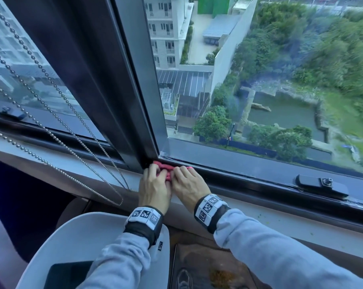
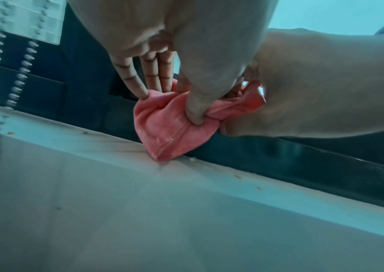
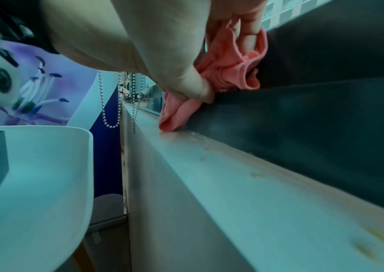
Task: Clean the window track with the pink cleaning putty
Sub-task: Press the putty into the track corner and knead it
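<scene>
The pink putty [image 1: 163,166] is a soft, folded lump lying in the dark window track [image 1: 228,174], right at the corner by the vertical frame. My left hand [image 1: 155,174] pinches its left part; in the left wrist view the thumb [image 2: 194,112] digs into the putty [image 2: 168,132] while the fingers reach behind it. My right hand [image 1: 182,174] grips the right part, thumb [image 3: 195,90] in front and fingers pushed into the folds of the putty [image 3: 223,73]. The lump's lower tip touches the white sill [image 2: 93,139] at the track's edge.
Bead chains [image 1: 57,122] hang to the left of my hands. A white chair [image 1: 82,236] with a dark item on its seat stands below my left arm. A black window latch [image 1: 322,184] sits on the frame to the right. Small crumbs [image 2: 237,176] dot the sill.
</scene>
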